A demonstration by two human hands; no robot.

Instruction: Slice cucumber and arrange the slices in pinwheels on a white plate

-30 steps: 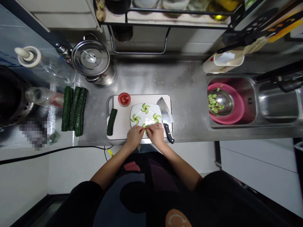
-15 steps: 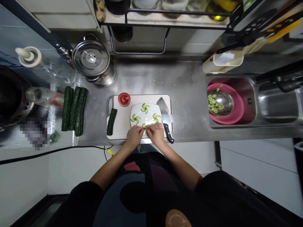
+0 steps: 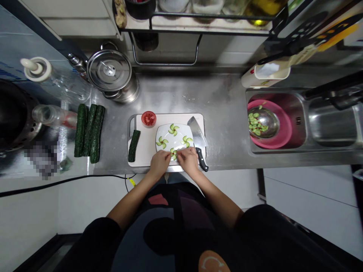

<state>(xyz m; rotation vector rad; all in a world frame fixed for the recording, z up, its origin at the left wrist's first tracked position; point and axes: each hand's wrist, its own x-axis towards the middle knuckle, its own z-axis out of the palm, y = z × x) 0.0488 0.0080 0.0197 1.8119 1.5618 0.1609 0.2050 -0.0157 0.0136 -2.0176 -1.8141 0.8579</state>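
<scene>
Steel surface (image 3: pixel 224 117); our left hand (image 3: pixel 160 163), right hand (image 3: pixel 188 160) flank cucumber flower (image 3: pixel 174 154) on near side of plate (image 3: pixel 174 141); fingers (image 3: pixel 182 152) narrow, hold unclear; nudge lightly.

From head height, one wide view looks forward and steeply down: shirt (image 3: pixel 181 234) close at six o'clock, counter (image 3: pixel 227 121) farther off mid-frame, rack (image 3: pixel 184 24) at twelve.
</scene>
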